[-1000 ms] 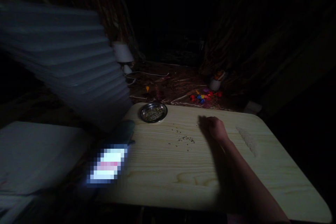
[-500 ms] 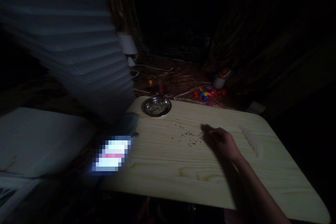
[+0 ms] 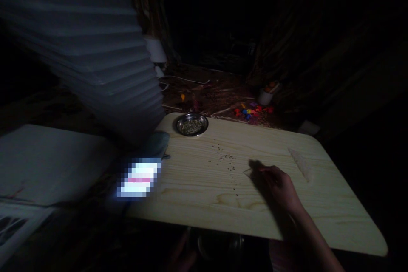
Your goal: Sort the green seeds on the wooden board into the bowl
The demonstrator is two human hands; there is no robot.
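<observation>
My right hand [image 3: 281,185] is over the wooden table, its thumb and fingers pinched together. A thin pale sliver [image 3: 247,171] pokes out from the fingertips, close to the tabletop; its kind is unclear. To the left of it lie scattered small dark seeds [image 3: 228,157], a few of them strung out toward the near edge. Below that edge, in deep shadow, my left hand [image 3: 184,256] shows dimly beside a dark, shiny-rimmed bowl [image 3: 219,244]. Its fingers are too dark to make out, and I cannot tell whether they touch the bowl.
A steel dish [image 3: 192,125] with pale bits in it stands at the table's [image 3: 197,202] far left corner. A pale grainy strip [image 3: 299,164] lies on the right. A glowing screen [image 3: 139,179] is at the left edge. Colourful small pieces [image 3: 250,111] lie on the floor beyond.
My right hand has moved slightly toward me and right. Some seeds now lie nearer the front edge. The view has shifted a little, so my left hand and the dark bowl show more.
</observation>
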